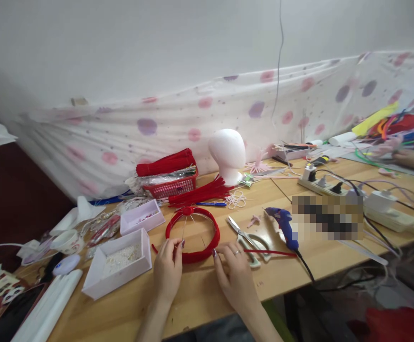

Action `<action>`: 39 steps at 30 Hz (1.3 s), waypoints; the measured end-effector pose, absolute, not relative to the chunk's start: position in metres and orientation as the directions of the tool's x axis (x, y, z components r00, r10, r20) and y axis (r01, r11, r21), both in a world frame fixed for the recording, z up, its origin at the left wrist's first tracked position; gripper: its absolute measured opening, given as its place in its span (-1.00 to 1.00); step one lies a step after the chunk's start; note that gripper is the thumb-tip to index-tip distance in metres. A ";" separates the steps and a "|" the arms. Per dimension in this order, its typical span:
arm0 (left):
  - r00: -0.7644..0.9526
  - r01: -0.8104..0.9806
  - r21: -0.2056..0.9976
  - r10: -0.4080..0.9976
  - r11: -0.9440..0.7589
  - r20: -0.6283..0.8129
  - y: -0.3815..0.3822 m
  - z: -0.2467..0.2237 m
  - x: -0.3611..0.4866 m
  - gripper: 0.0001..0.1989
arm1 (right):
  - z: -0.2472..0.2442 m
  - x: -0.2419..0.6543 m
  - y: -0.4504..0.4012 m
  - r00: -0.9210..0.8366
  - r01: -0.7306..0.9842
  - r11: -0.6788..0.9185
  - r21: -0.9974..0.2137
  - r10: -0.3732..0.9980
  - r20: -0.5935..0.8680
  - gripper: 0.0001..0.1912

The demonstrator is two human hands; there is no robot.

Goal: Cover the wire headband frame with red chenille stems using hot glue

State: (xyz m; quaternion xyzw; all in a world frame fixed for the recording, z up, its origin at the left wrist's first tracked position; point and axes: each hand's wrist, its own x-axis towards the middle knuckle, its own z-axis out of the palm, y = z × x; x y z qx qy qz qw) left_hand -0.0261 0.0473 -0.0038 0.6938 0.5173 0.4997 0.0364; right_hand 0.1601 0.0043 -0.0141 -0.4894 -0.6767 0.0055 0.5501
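Note:
A red fuzzy hoop (216,232) lies on the table before me, with a red knot at its far side and thin wires across its opening. My left hand (169,266) is closed in a pinch at the hoop's near left edge. At the near right edge, the thumb and fingers of my right hand (233,270) close on the hoop. A red pipe cleaner (274,252) sticks out to the right of my right hand; a short red end shows left of my left hand. My fingers hide how it runs between. Scissors (244,230) lie beside my right hand, partly under the pipe cleaner.
A blue glue gun (283,225) lies at right, near power strips (388,213) and cables. White boxes (121,280) with beads stand at left. Behind are a red basket (173,187), red pipe cleaners (203,192) and a white foam head (228,152). Another person's hand (411,159) is far right.

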 end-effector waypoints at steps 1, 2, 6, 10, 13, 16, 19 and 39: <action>-0.036 0.684 0.570 0.759 -0.455 0.650 0.047 -0.004 -0.026 -0.80 | -0.015 0.160 0.004 0.090 0.649 0.519 -0.556 0.674 0.733 -0.83; -0.037 0.687 0.572 0.765 -0.448 0.643 0.047 -0.004 -0.026 -0.80 | -0.015 0.161 0.004 0.098 0.641 0.514 -0.569 0.681 0.726 -0.82; -0.046 0.698 0.580 0.781 -0.421 0.622 0.045 -0.004 -0.025 -0.80 | -0.018 0.163 0.004 0.151 0.613 0.483 -0.625 0.705 0.693 -0.79; -0.059 0.699 0.584 0.780 -0.413 0.622 0.044 -0.005 -0.025 -0.81 | -0.020 0.164 0.004 0.190 0.604 0.467 -0.645 0.702 0.686 -0.79; -0.067 0.699 0.584 0.775 -0.413 0.629 0.044 -0.006 -0.024 -0.81 | -0.021 0.165 0.004 0.181 0.594 0.482 -0.645 0.701 0.690 -0.72; -0.069 0.700 0.579 0.767 -0.419 0.638 0.043 -0.008 -0.023 -0.81 | -0.020 0.166 0.004 0.170 0.585 0.496 -0.641 0.699 0.695 -0.67; -0.070 0.701 0.574 0.760 -0.424 0.646 0.042 -0.008 -0.023 -0.81 | -0.019 0.168 0.005 0.163 0.585 0.508 -0.632 0.690 0.705 -0.66; 0.008 0.759 0.485 0.751 -0.435 0.661 0.056 0.048 -0.039 -0.87 | 0.008 0.175 0.012 0.200 0.628 0.417 -0.658 0.730 0.654 -0.78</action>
